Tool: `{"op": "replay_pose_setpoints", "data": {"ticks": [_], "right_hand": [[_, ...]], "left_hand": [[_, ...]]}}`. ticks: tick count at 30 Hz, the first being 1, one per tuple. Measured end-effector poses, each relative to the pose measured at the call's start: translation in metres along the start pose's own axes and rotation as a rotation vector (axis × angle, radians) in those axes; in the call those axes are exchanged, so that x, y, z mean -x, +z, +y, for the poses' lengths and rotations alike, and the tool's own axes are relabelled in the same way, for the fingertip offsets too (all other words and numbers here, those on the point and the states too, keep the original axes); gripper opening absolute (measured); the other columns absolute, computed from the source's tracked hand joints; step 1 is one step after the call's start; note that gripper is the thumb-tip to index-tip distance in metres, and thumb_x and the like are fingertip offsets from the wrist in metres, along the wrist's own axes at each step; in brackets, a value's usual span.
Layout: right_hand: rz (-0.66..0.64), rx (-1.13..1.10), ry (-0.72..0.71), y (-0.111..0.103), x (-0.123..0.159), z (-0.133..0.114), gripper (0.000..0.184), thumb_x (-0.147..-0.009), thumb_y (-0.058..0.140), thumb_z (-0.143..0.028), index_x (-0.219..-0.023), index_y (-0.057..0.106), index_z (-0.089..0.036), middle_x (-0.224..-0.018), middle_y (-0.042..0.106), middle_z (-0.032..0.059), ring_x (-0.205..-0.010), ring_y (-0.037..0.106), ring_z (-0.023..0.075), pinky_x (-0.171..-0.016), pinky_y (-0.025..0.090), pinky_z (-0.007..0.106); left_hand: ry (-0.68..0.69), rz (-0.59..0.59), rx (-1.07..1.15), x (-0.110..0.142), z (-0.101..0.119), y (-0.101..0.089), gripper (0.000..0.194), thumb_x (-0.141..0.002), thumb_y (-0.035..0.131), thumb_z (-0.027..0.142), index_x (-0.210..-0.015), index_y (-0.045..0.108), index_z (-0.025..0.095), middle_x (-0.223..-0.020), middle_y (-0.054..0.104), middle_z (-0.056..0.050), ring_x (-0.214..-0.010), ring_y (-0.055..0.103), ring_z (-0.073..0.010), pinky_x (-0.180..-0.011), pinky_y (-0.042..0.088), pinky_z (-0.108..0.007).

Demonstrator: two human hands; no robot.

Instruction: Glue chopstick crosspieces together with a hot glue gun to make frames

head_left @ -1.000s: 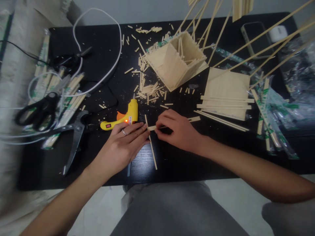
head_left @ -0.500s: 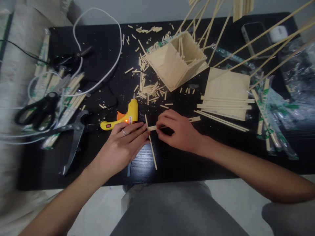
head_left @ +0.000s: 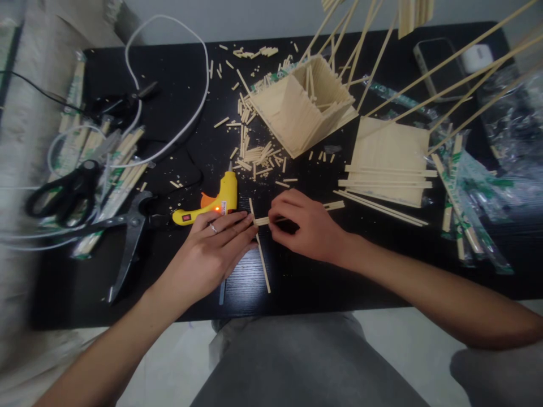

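Observation:
A thin wooden chopstick [head_left: 264, 265] lies nearly upright in view on the black table. My left hand [head_left: 224, 240] reaches over it, fingers together and fingertips pinning it near its upper part. Crosswise to its right runs a pair of wooden chopsticks [head_left: 336, 205], whose left end meets the thin one beside my left fingertips. My right hand [head_left: 303, 223] pinches this pair between thumb and fingers; the hand covers its middle. A yellow glue gun [head_left: 228, 195] with a glowing orange light rests just beyond my left fingers. Under that hand, a bluish strip [head_left: 222, 293] partly shows.
Behind stands a wooden stick box [head_left: 292, 113] beside scattered cut pieces [head_left: 258, 154]. A flat stick panel [head_left: 390, 150] bears loose sticks at right. Scissors [head_left: 82, 181], pliers-like cutters [head_left: 131, 234] and wrapped chopsticks [head_left: 123, 181] lie left. Long sticks slant across the upper right, above a phone [head_left: 441, 68].
Both hands keep their places on the chopsticks. The whole view has shifted very slightly; nothing else visibly differs.

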State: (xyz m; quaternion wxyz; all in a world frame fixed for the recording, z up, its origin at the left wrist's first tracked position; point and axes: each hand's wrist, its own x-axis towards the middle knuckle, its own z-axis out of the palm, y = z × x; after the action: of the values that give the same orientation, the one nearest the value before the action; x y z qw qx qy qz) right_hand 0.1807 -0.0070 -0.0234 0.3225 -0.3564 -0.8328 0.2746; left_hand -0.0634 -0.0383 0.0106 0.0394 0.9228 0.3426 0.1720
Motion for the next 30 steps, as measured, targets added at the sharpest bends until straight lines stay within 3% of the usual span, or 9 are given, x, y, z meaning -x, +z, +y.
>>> {"op": "replay_pose_setpoints", "data": {"ticks": [30], "right_hand": [[0.006,-0.015,0.009,-0.0001,0.0008,-0.0006,0.015,-0.093,0.063,-0.008,-0.087,0.062,-0.022,-0.096,0.068,0.0055,-0.094,0.065,0.0217,-0.086,0.056,0.036]], "left_hand": [[-0.001,-0.015,0.003,0.001,-0.0009,-0.001,0.023,-0.107,0.065,0.026,-0.128,0.07,0.019,-0.131,0.08,-0.006,-0.125,0.074,-0.0254,-0.102,0.051,-0.046]]}}
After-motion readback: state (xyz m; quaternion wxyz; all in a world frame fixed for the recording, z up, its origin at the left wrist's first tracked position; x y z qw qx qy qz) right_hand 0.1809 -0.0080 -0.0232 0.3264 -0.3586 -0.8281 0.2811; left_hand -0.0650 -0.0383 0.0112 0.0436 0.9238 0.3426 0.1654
